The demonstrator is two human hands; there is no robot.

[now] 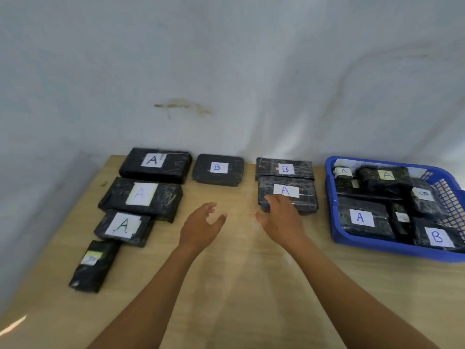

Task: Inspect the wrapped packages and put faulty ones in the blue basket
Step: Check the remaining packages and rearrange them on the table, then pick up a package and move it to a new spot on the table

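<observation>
left hand (201, 222) wide, empty | right hand (283, 219) wide, over pack A (302, 197) | blue basket (331, 197) at desk's right edge

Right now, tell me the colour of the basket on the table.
The basket is blue, shown best in the head view.

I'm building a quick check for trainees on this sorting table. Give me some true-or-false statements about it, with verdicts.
1. The blue basket holds several wrapped packages. True.
2. The left hand grips a package. False: it is open over the table and holds nothing.
3. The right hand is at the near corner of the package labelled A. True.
4. The basket stands at the table's left end. False: it stands at the right end.
5. Every package in the left column is labelled B. False: three show A, and the nearest label is unreadable.
</observation>
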